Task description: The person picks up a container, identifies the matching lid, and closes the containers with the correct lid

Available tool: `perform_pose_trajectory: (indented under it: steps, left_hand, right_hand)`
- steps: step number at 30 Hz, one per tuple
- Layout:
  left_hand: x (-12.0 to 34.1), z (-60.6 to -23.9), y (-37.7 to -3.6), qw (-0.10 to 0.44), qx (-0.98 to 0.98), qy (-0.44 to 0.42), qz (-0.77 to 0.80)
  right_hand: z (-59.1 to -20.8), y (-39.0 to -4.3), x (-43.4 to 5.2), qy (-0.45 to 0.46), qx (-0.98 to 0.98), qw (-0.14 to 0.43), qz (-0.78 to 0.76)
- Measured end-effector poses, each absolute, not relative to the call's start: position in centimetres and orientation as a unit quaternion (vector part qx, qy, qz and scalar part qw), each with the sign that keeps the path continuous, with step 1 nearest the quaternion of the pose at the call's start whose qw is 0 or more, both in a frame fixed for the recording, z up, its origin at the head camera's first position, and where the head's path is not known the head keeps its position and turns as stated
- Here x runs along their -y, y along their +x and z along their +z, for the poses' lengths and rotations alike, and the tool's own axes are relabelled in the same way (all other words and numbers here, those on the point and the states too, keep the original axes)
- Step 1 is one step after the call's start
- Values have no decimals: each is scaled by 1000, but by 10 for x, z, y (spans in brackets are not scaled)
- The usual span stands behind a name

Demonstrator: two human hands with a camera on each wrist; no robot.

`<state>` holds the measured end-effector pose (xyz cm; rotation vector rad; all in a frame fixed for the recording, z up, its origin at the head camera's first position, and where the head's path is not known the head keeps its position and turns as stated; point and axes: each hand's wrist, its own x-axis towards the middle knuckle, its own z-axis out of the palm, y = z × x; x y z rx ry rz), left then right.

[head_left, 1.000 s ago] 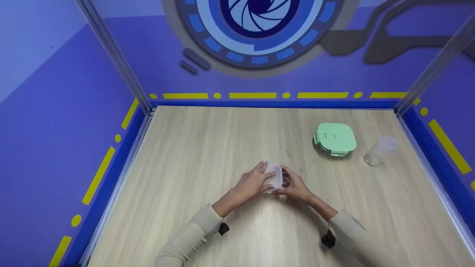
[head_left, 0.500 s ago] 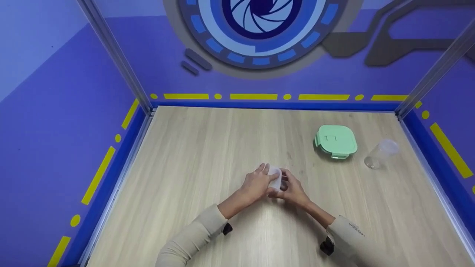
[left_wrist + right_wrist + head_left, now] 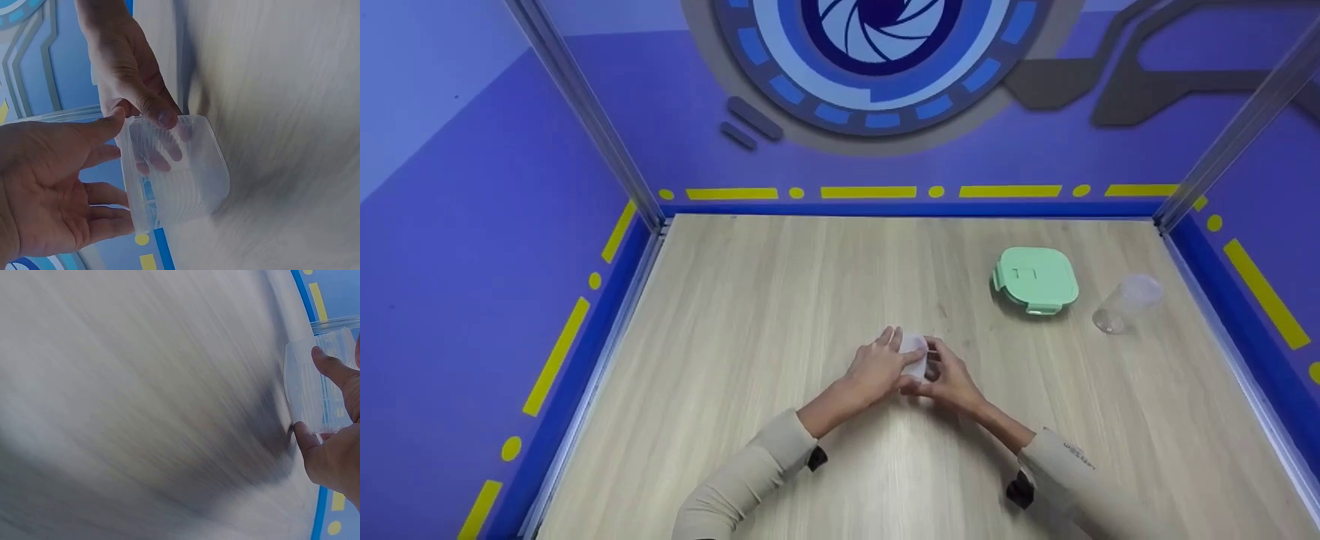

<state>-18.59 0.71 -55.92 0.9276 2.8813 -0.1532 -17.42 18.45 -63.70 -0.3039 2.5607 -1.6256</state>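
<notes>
Above the wooden table (image 3: 780, 300), both hands hold a small clear plastic container (image 3: 915, 368) with a whitish lid. My left hand (image 3: 875, 370) lies across the lid side; in the left wrist view its thumb and fingertips touch opposite edges of the lid (image 3: 134, 169). My right hand (image 3: 954, 381) grips the container body, with its thumb on one side and its other fingers seen through the clear wall (image 3: 185, 169). In the right wrist view, the right hand (image 3: 334, 458) spans the container side (image 3: 304, 382). The container is tipped on its side in the left wrist view.
To the right at the back stands a green-lidded food box (image 3: 1039, 277) with clip latches. A clear cup or bottle (image 3: 1129, 301) with a pale top is beside it. Blue-purple walls (image 3: 840, 165) and metal posts (image 3: 585, 105) border the table.
The left hand has shifted slightly right across the lid, and its thumb lies further over it. The right hand has stayed nearly in place. The head view has wobbled a little.
</notes>
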Motion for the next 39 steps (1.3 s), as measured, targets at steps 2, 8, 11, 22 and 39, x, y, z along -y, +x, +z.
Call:
perform_pose_trajectory:
  steps: [2, 8, 11, 22, 39]
  left_hand:
    - [-7, -557, -188, 56, -946, 314, -56]
    - [-7, -553, -189, 77, -946, 315, -2]
    - [-6, -554, -190, 78, -945, 316, 1]
    - [-2, -558, -190, 71, -941, 331, 0]
    - [-17, -555, -172, 43, -955, 286, -73]
  right_hand:
    - [-637, -175, -184, -98, -842, 40, -529]
    - [-637, -177, -184, -95, -837, 30, -537]
    - [-638, -177, -184, -97, -836, 29, -539]
    - [-643, -171, -184, -99, -833, 43, -543]
    - [-640, -176, -184, -89, -845, 34, -526]
